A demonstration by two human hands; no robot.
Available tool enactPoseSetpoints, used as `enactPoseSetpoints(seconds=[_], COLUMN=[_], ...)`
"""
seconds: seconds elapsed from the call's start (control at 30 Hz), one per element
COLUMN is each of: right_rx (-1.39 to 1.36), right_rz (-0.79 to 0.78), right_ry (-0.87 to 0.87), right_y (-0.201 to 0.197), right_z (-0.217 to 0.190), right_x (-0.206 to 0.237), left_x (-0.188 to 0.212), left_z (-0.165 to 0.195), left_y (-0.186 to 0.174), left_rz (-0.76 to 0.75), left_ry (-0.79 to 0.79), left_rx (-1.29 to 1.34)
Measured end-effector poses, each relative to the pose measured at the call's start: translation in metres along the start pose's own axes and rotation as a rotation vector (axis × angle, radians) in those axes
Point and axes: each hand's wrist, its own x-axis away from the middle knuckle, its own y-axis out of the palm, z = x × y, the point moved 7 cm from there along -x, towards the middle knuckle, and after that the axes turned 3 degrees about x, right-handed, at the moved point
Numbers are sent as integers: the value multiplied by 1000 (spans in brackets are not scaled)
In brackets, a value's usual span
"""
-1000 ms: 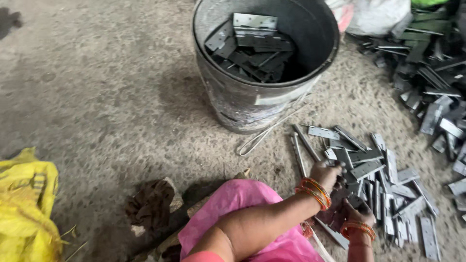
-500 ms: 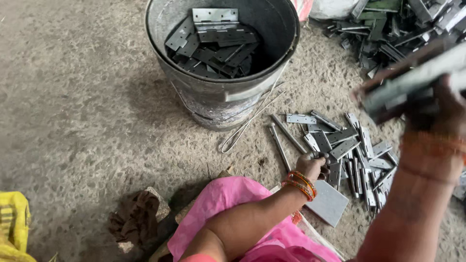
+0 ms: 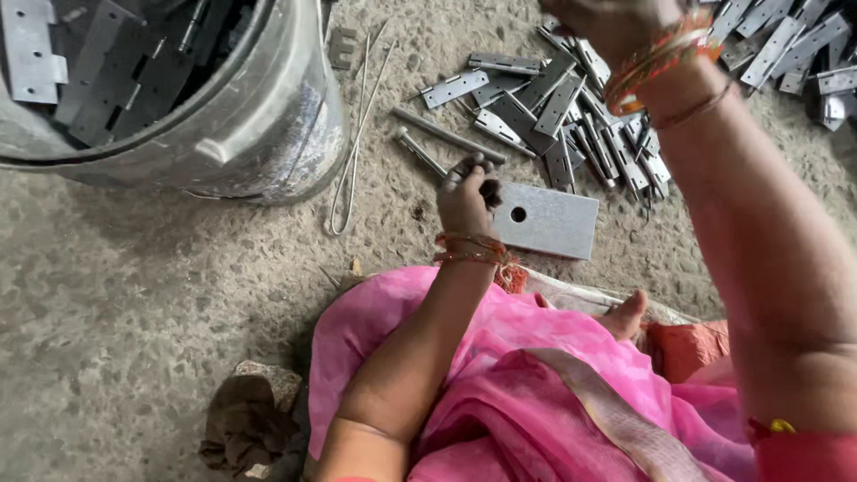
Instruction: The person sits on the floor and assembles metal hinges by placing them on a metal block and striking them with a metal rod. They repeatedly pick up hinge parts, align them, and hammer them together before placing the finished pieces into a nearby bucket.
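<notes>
1. Hinges (image 3: 571, 116) are lying in a loose grey heap on the concrete floor (image 3: 134, 295), fanned out within arm's reach of the seated person, so single pieces can be lifted off without shifting position.

2. The left hand (image 3: 466, 198) is hovering at the near edge of that heap, fingers curled inward around something small and dark; whether it is truly gripping a piece or only closing toward one, I cannot tell. It is sitting just beside a flat rectangular metal plate (image 3: 546, 220) with a round hole, which is lying flat on the floor, probably as a working surface.

3. The right hand (image 3: 616, 22) is raised high near the top edge of the view, mostly cut off, so its fingers and whatever they may be carrying are hidden; its state cannot be told. The two hands are well apart.

4. A metal bucket (image 3: 259, 134) is standing upright at the left, near the heap, holding more flat hinge pieces (image 3: 98, 71); it is placed close so parts can pass between floor and bucket easily.

5. Two thin rods (image 3: 437, 143) are lying between bucket and heap, and a bent wire loop (image 3: 353, 152) is resting against the bucket's foot.

6. Pink cloth (image 3: 500, 375) is covering the person's lap below both arms.
</notes>
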Motion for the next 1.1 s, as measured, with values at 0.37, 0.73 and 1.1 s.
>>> enactPoseSetpoints(seconds=[0.37,0.73,1.1], right_rx=[357,404,177], right_rz=[270,340,111], right_ry=[527,731,645], right_y=[74,88,63], right_z=[251,258,273], right_x=[42,19,99], left_x=[-9,-12,-41], left_z=[34,19,-15], left_y=[13,28,19], left_rz=[91,48,-36], left_ry=[33,-20,12], left_rx=[78,23,-210])
